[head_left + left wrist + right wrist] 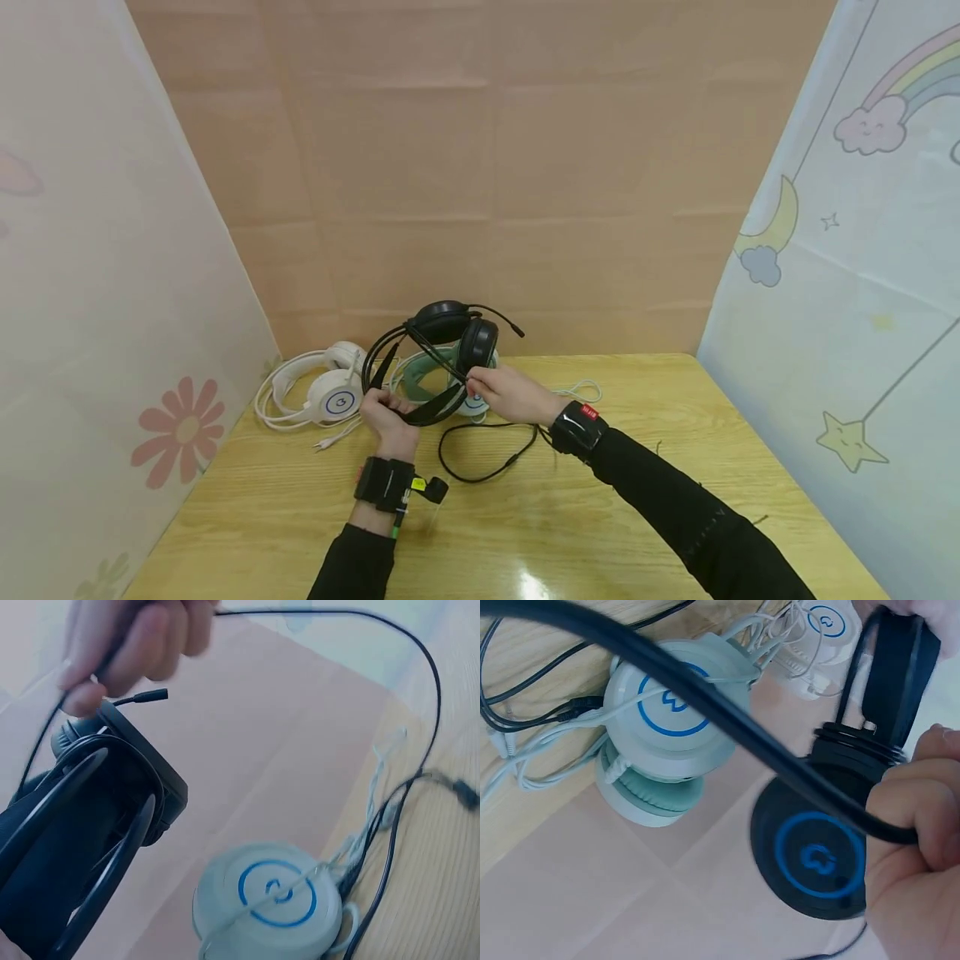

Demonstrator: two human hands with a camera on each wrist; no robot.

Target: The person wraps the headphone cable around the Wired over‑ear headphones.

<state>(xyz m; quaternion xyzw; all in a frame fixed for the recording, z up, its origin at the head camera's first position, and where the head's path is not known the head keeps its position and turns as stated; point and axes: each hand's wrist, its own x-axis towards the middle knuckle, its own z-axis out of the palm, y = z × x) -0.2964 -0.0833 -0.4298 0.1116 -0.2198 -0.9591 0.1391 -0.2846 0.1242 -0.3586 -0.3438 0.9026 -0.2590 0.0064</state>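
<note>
A black headset (477, 343) with a boom microphone is held up off the table. My left hand (390, 423) grips it by the headband, fingers curled round the band. At its right side, my right hand (516, 394) pinches the headset's black cable (727, 712). Several strands of that cable pass around the headband and an ear cup. A slack length of it loops down over the tabletop in the head view. In the right wrist view, one black ear cup (814, 855) shows a blue ring logo. The left hand is mostly out of frame in the left wrist view.
Behind the black headset, a pale green and white headset (630, 682) lies with its light cable bundled. A white headset (330, 392) with coiled cable lies at the back left. The wooden table (480, 542) meets a brown back panel (480, 167) and printed side panels.
</note>
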